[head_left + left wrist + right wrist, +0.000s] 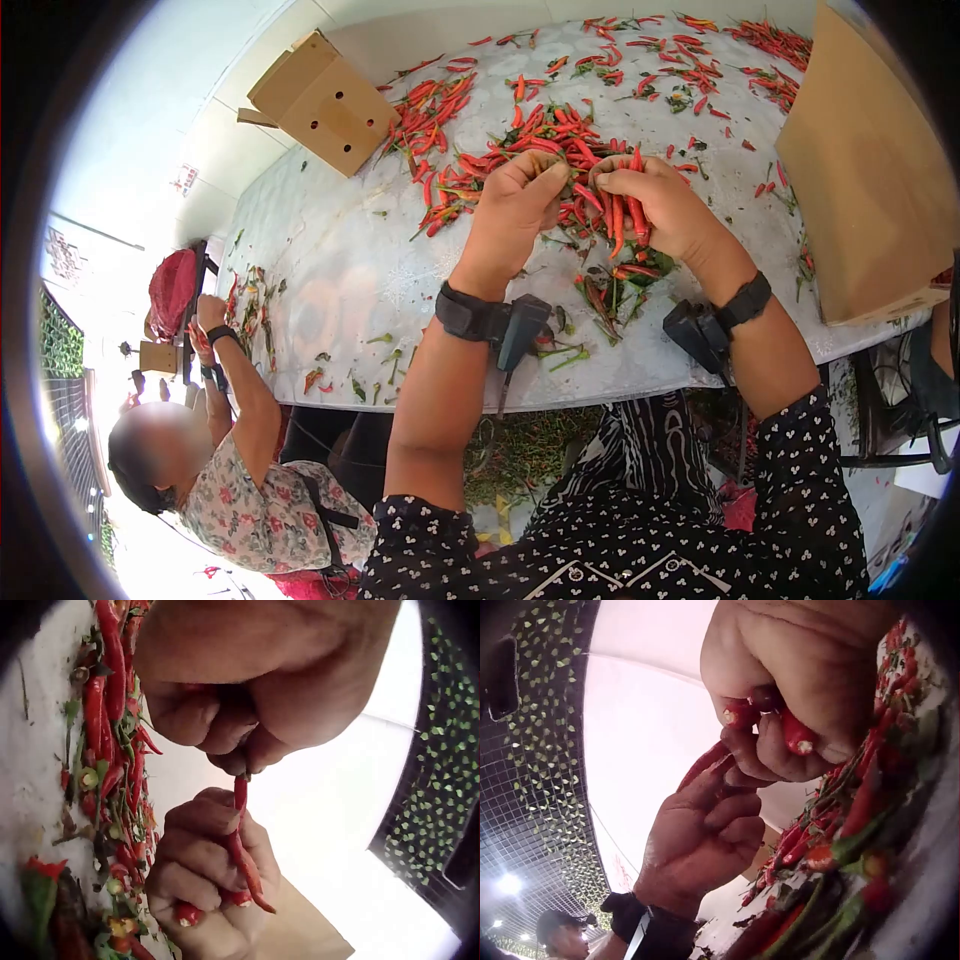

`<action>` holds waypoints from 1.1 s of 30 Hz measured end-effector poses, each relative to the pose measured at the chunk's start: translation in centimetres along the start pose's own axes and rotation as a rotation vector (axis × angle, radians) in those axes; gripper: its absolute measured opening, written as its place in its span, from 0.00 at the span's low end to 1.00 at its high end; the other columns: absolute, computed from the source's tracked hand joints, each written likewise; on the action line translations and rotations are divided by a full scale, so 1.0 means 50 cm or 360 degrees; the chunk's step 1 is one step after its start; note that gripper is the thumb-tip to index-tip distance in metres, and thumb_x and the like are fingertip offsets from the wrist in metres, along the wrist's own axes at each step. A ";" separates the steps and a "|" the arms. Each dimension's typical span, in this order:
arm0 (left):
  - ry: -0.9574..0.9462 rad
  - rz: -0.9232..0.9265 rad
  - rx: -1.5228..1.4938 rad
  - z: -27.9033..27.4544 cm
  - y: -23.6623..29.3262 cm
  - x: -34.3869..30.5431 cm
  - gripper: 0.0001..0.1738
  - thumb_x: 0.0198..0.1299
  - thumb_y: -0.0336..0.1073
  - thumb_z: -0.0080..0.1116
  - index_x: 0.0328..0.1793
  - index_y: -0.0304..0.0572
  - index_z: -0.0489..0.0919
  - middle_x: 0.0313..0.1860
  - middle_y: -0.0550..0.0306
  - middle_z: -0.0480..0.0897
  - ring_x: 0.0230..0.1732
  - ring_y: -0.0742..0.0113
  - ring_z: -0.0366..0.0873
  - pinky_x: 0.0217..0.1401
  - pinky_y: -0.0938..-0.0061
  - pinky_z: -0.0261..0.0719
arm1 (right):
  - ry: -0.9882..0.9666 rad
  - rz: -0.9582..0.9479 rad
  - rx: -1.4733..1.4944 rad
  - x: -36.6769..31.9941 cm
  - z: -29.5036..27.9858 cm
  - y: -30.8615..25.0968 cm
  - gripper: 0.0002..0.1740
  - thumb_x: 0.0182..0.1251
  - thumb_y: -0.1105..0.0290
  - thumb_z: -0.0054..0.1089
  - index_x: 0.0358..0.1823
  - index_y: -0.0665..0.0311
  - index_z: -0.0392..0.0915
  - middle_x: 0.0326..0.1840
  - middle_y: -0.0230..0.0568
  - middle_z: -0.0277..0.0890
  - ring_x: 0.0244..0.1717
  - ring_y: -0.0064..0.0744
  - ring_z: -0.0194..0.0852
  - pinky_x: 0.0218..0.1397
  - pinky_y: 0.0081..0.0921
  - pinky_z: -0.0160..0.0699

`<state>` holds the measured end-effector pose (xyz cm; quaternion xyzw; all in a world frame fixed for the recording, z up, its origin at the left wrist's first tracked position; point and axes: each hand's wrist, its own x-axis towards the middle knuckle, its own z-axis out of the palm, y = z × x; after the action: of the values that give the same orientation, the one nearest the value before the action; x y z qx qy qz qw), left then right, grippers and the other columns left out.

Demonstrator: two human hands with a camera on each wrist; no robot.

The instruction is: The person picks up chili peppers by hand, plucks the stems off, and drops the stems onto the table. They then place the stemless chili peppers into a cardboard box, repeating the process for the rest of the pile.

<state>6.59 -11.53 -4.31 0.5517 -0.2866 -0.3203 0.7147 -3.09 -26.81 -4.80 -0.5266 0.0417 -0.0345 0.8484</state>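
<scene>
My left hand pinches one end of a slim red chili between thumb and fingertips. That chili runs across the fingers of my right hand, close in front of the left. Curled right-hand fingers grip several red chilies; pale stemless ends of two chilies poke out of the fist in the right wrist view. Under both hands lies a heap of red chilies on the covered table. Part of the left hand's grip is hidden behind its own fingers.
Green stems and scraps lie near the table's front edge. A cardboard box stands at the back left, a larger cardboard box at the right. More chilies are scattered toward the back. Another person sits at the left.
</scene>
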 end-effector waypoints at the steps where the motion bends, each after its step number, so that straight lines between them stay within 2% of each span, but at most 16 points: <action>1: 0.0002 -0.0001 -0.0001 0.003 0.000 0.000 0.06 0.63 0.35 0.51 0.38 0.40 0.73 0.20 0.71 0.68 0.18 0.84 0.57 0.20 0.86 0.55 | -0.0001 0.0002 0.0000 0.000 0.000 0.000 0.09 0.61 0.67 0.54 0.34 0.67 0.74 0.24 0.36 0.76 0.21 0.24 0.75 0.22 0.18 0.71; 4: 0.0124 0.0143 0.0255 0.010 -0.001 -0.002 0.07 0.61 0.35 0.53 0.37 0.39 0.74 0.21 0.72 0.68 0.20 0.86 0.58 0.20 0.85 0.56 | 0.0051 0.0167 0.0052 0.000 0.003 0.001 0.09 0.59 0.67 0.58 0.34 0.65 0.75 0.25 0.36 0.77 0.20 0.23 0.74 0.21 0.17 0.69; 9: 0.0195 0.0303 0.0608 0.012 -0.004 0.002 0.09 0.62 0.36 0.52 0.40 0.37 0.74 0.23 0.70 0.72 0.20 0.86 0.62 0.21 0.87 0.59 | 0.0028 -0.0067 -0.0116 0.016 -0.009 0.024 0.09 0.54 0.70 0.64 0.35 0.65 0.75 0.25 0.35 0.76 0.19 0.21 0.73 0.18 0.15 0.65; 13: 0.0142 0.0234 0.0838 0.011 -0.002 -0.001 0.10 0.62 0.37 0.52 0.41 0.36 0.74 0.24 0.69 0.74 0.21 0.86 0.63 0.22 0.87 0.60 | 0.0170 -0.0158 -0.0372 0.012 -0.009 0.015 0.10 0.53 0.70 0.64 0.35 0.65 0.76 0.23 0.32 0.75 0.18 0.19 0.71 0.18 0.15 0.65; 15: 0.0139 0.0232 0.0777 0.016 0.000 -0.004 0.09 0.63 0.37 0.50 0.39 0.38 0.74 0.21 0.70 0.70 0.19 0.85 0.60 0.20 0.86 0.57 | 0.0138 -0.0096 -0.0603 0.003 -0.004 0.001 0.13 0.55 0.73 0.63 0.41 0.70 0.76 0.29 0.34 0.76 0.29 0.18 0.72 0.33 0.17 0.73; 16: 0.0140 0.0231 0.0777 0.016 0.002 -0.004 0.09 0.63 0.37 0.50 0.39 0.38 0.74 0.21 0.70 0.70 0.19 0.85 0.60 0.20 0.86 0.57 | 0.0137 -0.0095 -0.0603 0.003 -0.004 0.003 0.13 0.55 0.73 0.63 0.41 0.70 0.76 0.29 0.34 0.76 0.29 0.18 0.72 0.33 0.17 0.73; 18: 0.0026 -0.0082 0.0170 0.011 0.007 -0.005 0.08 0.63 0.36 0.49 0.35 0.40 0.73 0.18 0.71 0.65 0.17 0.84 0.55 0.19 0.85 0.52 | 0.0092 -0.0304 -0.0670 0.006 -0.003 0.010 0.10 0.53 0.70 0.64 0.34 0.66 0.76 0.22 0.29 0.71 0.18 0.17 0.68 0.20 0.16 0.65; 19: 0.0029 -0.0082 0.0170 0.010 0.009 -0.006 0.08 0.63 0.36 0.49 0.35 0.40 0.73 0.18 0.71 0.65 0.17 0.84 0.55 0.19 0.85 0.52 | 0.0090 -0.0303 -0.0670 0.005 -0.003 0.008 0.10 0.53 0.70 0.64 0.34 0.66 0.76 0.22 0.29 0.71 0.18 0.17 0.68 0.20 0.16 0.65; 21: -0.0111 -0.0169 -0.0148 0.006 0.011 -0.005 0.08 0.64 0.35 0.48 0.33 0.40 0.71 0.17 0.72 0.60 0.16 0.83 0.51 0.18 0.83 0.49 | -0.0013 -0.0267 -0.0685 0.002 -0.007 0.000 0.13 0.56 0.71 0.61 0.42 0.69 0.75 0.28 0.32 0.75 0.27 0.18 0.71 0.33 0.17 0.72; 22: -0.0110 -0.0170 -0.0150 -0.002 0.012 -0.003 0.08 0.64 0.35 0.48 0.33 0.40 0.71 0.17 0.72 0.60 0.16 0.83 0.51 0.18 0.83 0.49 | -0.0014 -0.0266 -0.0686 0.004 -0.011 0.001 0.13 0.56 0.71 0.61 0.42 0.69 0.75 0.28 0.32 0.75 0.27 0.18 0.71 0.33 0.17 0.72; 25: -0.0128 -0.0129 -0.0121 -0.018 0.018 -0.003 0.09 0.63 0.37 0.50 0.33 0.41 0.73 0.18 0.71 0.63 0.16 0.82 0.54 0.19 0.83 0.51 | 0.0002 -0.0228 -0.0167 0.013 -0.030 0.002 0.12 0.58 0.70 0.59 0.41 0.68 0.74 0.27 0.33 0.74 0.24 0.18 0.69 0.28 0.17 0.71; 27: 0.0352 0.0116 0.0976 -0.009 0.033 -0.009 0.11 0.60 0.39 0.53 0.28 0.40 0.75 0.19 0.68 0.67 0.17 0.82 0.58 0.19 0.83 0.53 | 0.0073 -0.0112 0.0320 0.014 -0.051 -0.007 0.10 0.60 0.70 0.55 0.40 0.68 0.72 0.29 0.35 0.73 0.24 0.18 0.67 0.20 0.15 0.66; 28: 0.0353 0.0117 0.0976 -0.014 0.036 -0.009 0.11 0.60 0.39 0.53 0.28 0.40 0.75 0.19 0.68 0.67 0.17 0.82 0.58 0.19 0.83 0.53 | 0.0072 -0.0112 0.0320 0.018 -0.063 -0.006 0.10 0.60 0.70 0.55 0.40 0.68 0.72 0.29 0.35 0.73 0.24 0.18 0.67 0.20 0.15 0.66; 30: 0.0270 0.0075 0.1411 -0.027 0.037 -0.007 0.12 0.55 0.39 0.57 0.29 0.34 0.78 0.23 0.61 0.77 0.20 0.72 0.71 0.23 0.76 0.67 | -0.0100 -0.0068 0.0684 0.026 -0.077 -0.002 0.10 0.62 0.69 0.50 0.39 0.68 0.71 0.33 0.37 0.73 0.26 0.17 0.67 0.15 0.12 0.61; 31: 0.0270 0.0076 0.1411 -0.032 0.027 -0.004 0.12 0.55 0.39 0.57 0.29 0.34 0.78 0.23 0.61 0.77 0.20 0.72 0.71 0.23 0.76 0.67 | -0.0100 -0.0068 0.0683 0.026 -0.081 0.000 0.10 0.62 0.69 0.50 0.39 0.68 0.71 0.33 0.37 0.73 0.26 0.17 0.67 0.15 0.12 0.61; 33: 0.0125 0.0364 0.1808 -0.043 0.007 -0.002 0.11 0.49 0.36 0.60 0.33 0.34 0.79 0.25 0.54 0.78 0.27 0.68 0.75 0.32 0.73 0.71 | 0.0098 -0.0084 0.0632 0.024 -0.072 -0.001 0.12 0.62 0.69 0.47 0.42 0.70 0.71 0.35 0.38 0.74 0.28 0.19 0.69 0.14 0.10 0.60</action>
<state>8.22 -10.09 -4.44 0.8257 -0.4446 -0.0163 0.3468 -2.27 -30.18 -6.38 -0.3488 0.0462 -0.0804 0.9326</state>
